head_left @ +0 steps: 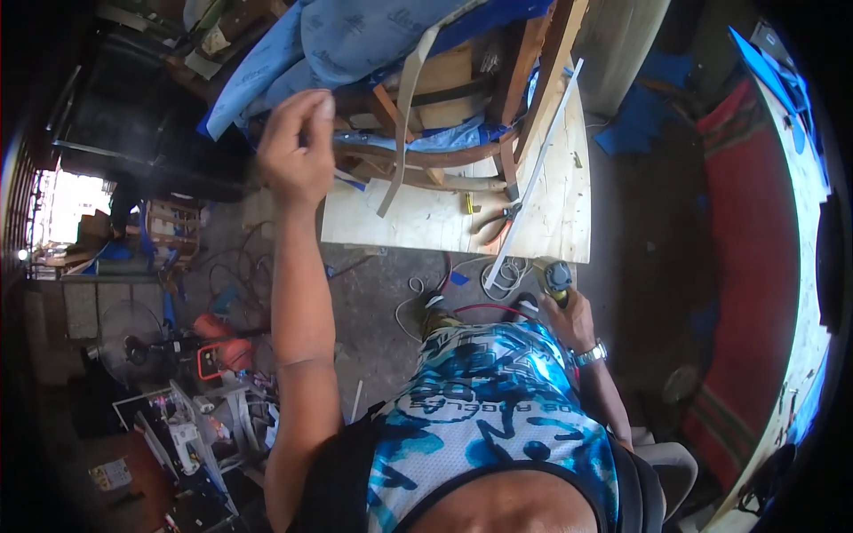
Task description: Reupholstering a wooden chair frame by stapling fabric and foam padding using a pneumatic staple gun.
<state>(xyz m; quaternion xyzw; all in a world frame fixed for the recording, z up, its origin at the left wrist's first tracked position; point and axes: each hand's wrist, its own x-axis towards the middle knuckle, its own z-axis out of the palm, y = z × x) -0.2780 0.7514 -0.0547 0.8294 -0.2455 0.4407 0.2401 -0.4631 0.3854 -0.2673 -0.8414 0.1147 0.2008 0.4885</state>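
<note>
My left hand [296,149] is raised at the left end of a wooden chair frame [444,158], its fingers curled and pressed together beside the blue fabric [360,35]. Whatever those fingers hold, if anything, cannot be made out. Low by my right side, my right hand [571,318] grips a yellow-green and dark staple gun [557,277], partly covered by the hand. A pale webbing strap [409,107] hangs down over the frame. On the light wooden tabletop [391,222] lie orange-handled pliers [495,226], a small yellow item [469,203] and a long white strip [542,164].
A red hose [489,308] and a coiled pale cord [506,275] lie on the floor near my feet. A fan [133,346] and metal frames [191,435] crowd the left. On the right is a long red patterned cloth [751,266]; blue scraps [633,133] lie beyond the table.
</note>
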